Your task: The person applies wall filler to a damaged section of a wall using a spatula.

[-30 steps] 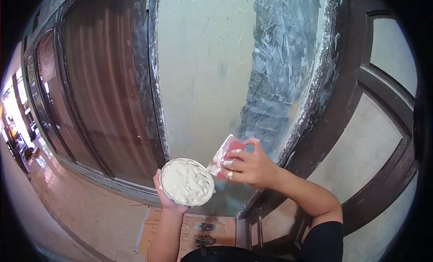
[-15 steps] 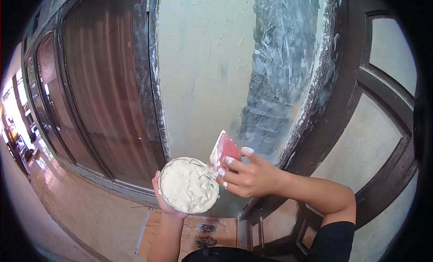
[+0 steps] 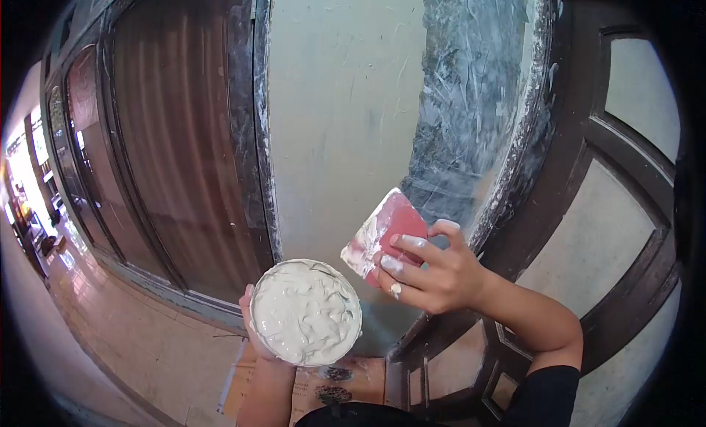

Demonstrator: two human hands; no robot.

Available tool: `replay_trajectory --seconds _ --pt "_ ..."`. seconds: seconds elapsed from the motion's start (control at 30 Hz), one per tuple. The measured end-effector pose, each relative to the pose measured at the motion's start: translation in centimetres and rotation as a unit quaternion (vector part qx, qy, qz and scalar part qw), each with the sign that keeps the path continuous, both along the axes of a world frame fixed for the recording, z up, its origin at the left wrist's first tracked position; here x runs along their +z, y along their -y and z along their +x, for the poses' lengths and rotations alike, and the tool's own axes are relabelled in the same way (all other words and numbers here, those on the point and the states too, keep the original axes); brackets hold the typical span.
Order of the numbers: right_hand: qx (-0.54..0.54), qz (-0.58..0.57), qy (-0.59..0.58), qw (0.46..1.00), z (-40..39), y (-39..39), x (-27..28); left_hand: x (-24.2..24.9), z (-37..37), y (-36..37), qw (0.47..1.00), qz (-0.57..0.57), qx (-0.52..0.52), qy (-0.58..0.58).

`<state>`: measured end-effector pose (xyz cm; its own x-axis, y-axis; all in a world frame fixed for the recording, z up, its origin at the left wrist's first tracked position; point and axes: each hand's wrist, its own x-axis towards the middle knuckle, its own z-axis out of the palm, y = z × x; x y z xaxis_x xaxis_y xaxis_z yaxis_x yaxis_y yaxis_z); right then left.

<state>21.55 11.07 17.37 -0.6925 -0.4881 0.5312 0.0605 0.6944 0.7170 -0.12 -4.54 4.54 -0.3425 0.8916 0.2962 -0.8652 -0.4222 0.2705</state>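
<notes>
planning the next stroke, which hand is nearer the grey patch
The right hand: holding the scraper, it appears just below the patch. The left hand, supporting the tub, is lower and farther left.
</notes>
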Motion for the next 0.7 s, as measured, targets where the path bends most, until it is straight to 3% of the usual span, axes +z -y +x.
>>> replay_trajectory --seconds 0.43,0.57,0.7 --pt "0.021 -0.002 0.060 0.998 -0.3 1.5 -0.5 0.6 1.5 -0.4 0.998 0.021 -0.054 0.008" --pt "-0.014 0.026 0.080 0.996 0.0 1.4 -0.7 0.4 1.8 -0.4 0.999 0.002 -0.047 0.020" --pt "0.033 0.014 0.072 0.997 0.0 0.9 -0.9 0.2 1.9 -0.2 0.998 -0.043 -0.045 0.008"
